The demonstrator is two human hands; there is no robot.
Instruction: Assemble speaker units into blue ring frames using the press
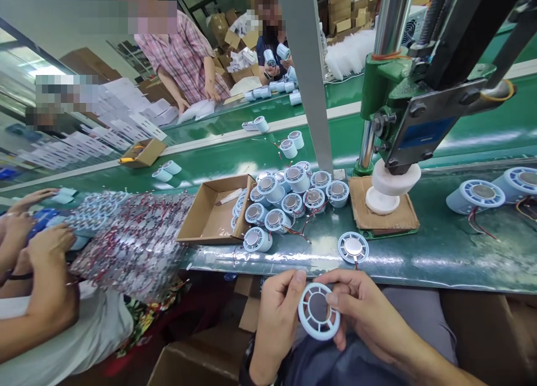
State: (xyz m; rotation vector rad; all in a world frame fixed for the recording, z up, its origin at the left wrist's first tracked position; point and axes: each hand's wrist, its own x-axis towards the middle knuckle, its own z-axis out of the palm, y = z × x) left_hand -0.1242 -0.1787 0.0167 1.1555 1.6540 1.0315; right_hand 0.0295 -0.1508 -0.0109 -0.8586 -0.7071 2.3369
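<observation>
Green bench (440, 252), one press (403, 95), one loose disc (353, 247); left hand (277, 307) and right hand (364, 310) clasped on one ring (308, 325).

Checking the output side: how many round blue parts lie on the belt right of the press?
2. One part lies beside the cardboard pad; the other part is cut off at the right edge. More may be out of view.

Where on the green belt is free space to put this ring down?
Bare belt lies between the cardboard pad and the wired parts at right. Crowded: the piled parts between the open box and the pad, plus one loose disc.
</observation>
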